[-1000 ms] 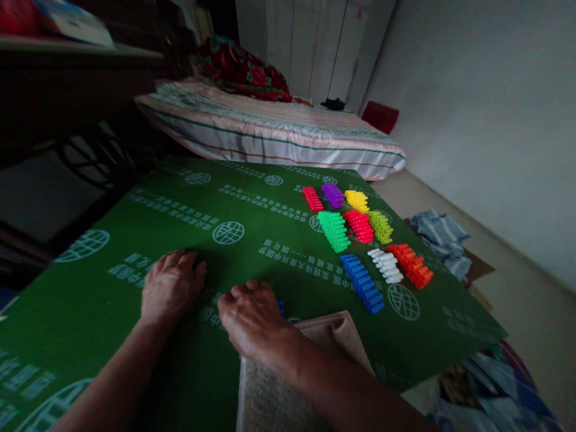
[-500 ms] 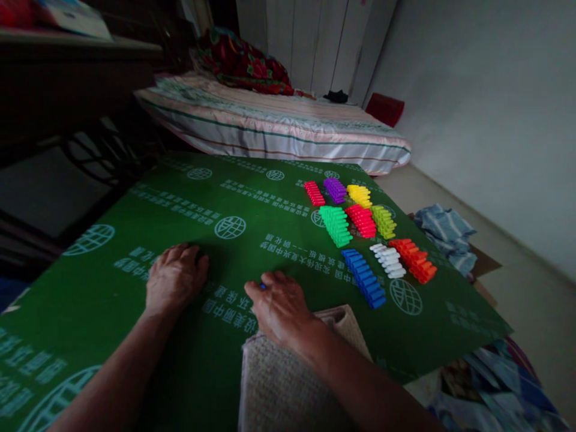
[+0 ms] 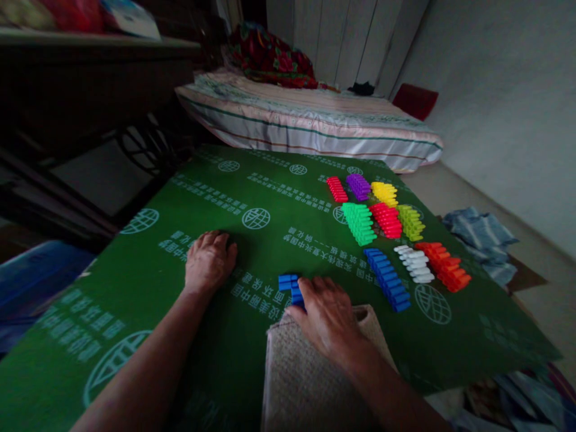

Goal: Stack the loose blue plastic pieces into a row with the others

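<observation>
My right hand (image 3: 328, 315) lies on the green board (image 3: 252, 180) with its fingertips curled against a small cluster of blue pieces (image 3: 290, 287). Part of that cluster is hidden under the fingers. My left hand (image 3: 208, 259) rests palm down on the board further left, fingers loosely curled, holding nothing. A long row of blue pieces (image 3: 387, 279) stands just right of my right hand. Beyond it stand rows of white (image 3: 416, 263), orange (image 3: 443, 266), green (image 3: 359, 222), red (image 3: 386, 219), lime (image 3: 410, 221), purple (image 3: 359, 186) and yellow (image 3: 384, 193) pieces.
A beige woven cloth (image 3: 306, 378) lies under my right wrist at the board's near edge. A bed with a striped cover (image 3: 310, 123) stands behind the board. Dark furniture (image 3: 90, 102) is at the left; crumpled blue cloth (image 3: 483, 231) lies on the floor at the right.
My right hand has slid right and towards me, uncovering a cluster of blue pieces at its fingertips. The left hand has stayed put; the view has shifted left.
</observation>
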